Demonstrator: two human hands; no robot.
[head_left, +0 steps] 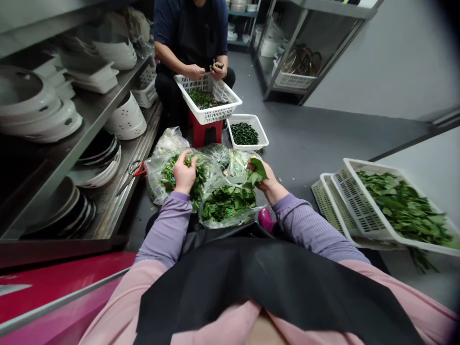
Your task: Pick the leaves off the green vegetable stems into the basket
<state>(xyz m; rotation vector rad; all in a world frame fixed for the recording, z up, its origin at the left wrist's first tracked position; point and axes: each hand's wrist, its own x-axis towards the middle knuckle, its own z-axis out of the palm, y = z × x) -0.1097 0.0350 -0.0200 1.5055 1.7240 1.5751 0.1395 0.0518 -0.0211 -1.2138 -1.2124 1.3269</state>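
My right hand (270, 182) grips a small bunch of leafy greens (257, 171), its broad leaves facing inward. My left hand (184, 175) is curled with bits of green showing at its fingers, above the left plastic bag (154, 184) of stemmed greens. Between and just below my hands, an open clear plastic bag (230, 221) is full of loose green leaves (230, 200). Behind it are more plastic-wrapped vegetables (237, 162), partly hidden by my hands and the bags.
A co-worker (194, 38) sits opposite, hands over a white basket (215, 115) on a red stool (204, 132). A basket of green chillies (245, 133) stands on the floor. Stacked baskets with leafy greens (406, 206) are right. Left, a steel shelf (108, 103) holds dishes and red-handled scissors (132, 173).
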